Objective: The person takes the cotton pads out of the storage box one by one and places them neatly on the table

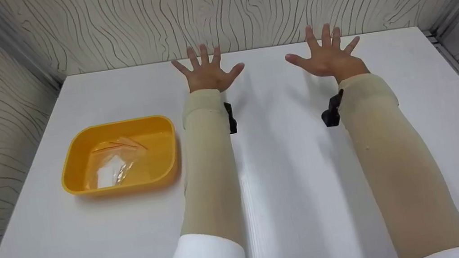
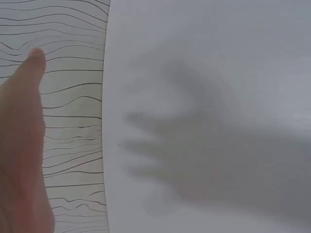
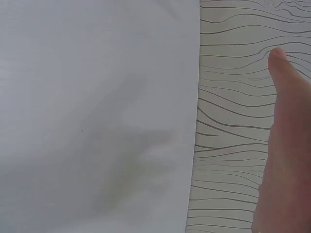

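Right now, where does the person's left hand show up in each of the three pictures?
Head: the left hand is in the upper part, a little left of centre.
Left wrist: along the left edge, partly cut off.
Right wrist: not in it; the right hand shows there.
Shared landmark: the line between white table and patterned wall.

Packaging (image 1: 119,166) in tray (image 1: 158,155), tray on table (image 1: 105,243), left

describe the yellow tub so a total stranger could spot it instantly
On the white table, look left of the person's beige left sleeve. There sits a yellow tub with rounded corners, holding clear plastic packaging. Its bold yellow sets it apart from the pale sleeve and table.
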Demonstrator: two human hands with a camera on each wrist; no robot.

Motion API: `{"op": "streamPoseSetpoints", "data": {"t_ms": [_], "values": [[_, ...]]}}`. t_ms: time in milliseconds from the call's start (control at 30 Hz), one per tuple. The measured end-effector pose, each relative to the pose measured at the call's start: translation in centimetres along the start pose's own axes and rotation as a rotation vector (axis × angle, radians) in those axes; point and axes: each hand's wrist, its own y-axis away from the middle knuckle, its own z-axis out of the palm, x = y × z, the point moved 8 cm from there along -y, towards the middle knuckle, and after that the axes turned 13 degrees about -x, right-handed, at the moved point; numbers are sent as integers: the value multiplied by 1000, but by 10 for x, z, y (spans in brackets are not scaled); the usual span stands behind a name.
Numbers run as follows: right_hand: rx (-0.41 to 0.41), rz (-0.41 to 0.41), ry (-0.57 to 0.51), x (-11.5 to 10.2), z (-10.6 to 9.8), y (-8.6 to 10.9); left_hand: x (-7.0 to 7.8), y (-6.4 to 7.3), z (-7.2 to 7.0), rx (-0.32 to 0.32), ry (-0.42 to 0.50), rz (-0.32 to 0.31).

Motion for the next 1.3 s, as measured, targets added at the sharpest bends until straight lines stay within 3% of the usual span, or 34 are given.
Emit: {"op": "streamPoseSetpoints", "data": {"t_ms": [167,533,767,1100,1300], "values": [[0,-20,12,-2,-5,2,-2,4,-9,7,-47,10],[20,-33,119,-8,-18,8,-9,17,-21,-49,-17,38],[46,-49,170,-7,-24,15,-4,20,-32,-33,-26,98],[87,-81,270,-5,-36,32,-9,15,-30,-106,-33,165],[118,-99,288,-3,-38,40,-15,22,-31,-127,-22,212]]}}
